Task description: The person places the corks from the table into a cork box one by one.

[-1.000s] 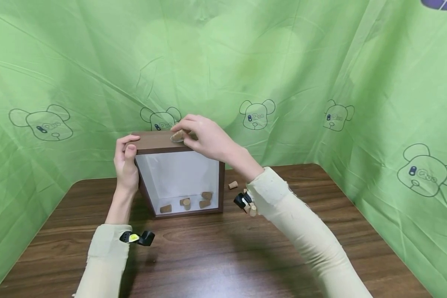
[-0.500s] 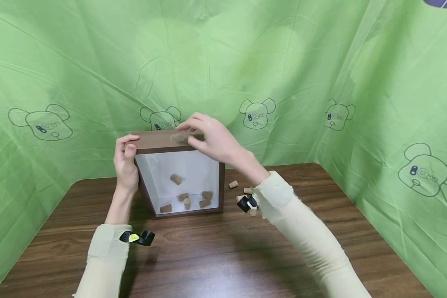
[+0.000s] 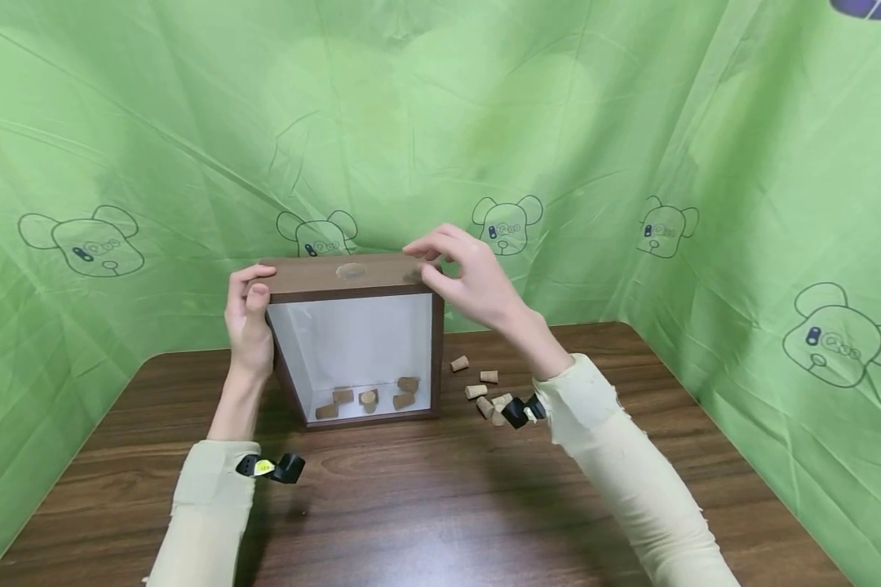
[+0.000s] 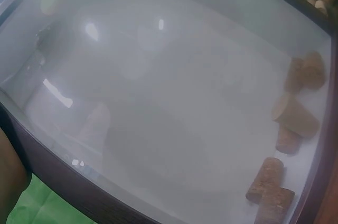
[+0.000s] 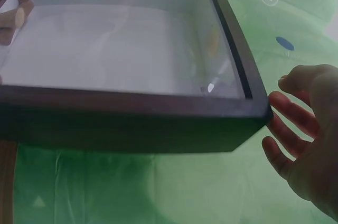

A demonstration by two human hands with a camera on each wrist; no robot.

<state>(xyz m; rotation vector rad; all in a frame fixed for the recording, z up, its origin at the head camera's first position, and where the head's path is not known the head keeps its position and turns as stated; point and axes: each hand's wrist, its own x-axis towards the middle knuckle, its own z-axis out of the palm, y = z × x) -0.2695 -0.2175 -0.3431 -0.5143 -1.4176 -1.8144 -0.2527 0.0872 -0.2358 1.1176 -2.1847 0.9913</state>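
Observation:
A dark brown wooden box frame with a clear front and white back stands upright on the table, an oval hole in its top side. Several corks lie along its bottom inside; the left wrist view shows these corks through the pane. My left hand grips the box's upper left corner, thumb at the front edge. My right hand is at the upper right corner, fingers loosely bent and holding nothing. In the right wrist view that hand has its fingertips right at the box's corner.
On the brown wooden table, right of the box, lie several loose corks. A green curtain with mouse-like outline drawings hangs behind and at the sides.
A cork pinched by my right hand at the hole has dropped into the box and now lies at the bottom. My right hand has moved right, to the box's corner. The left hand stays put.

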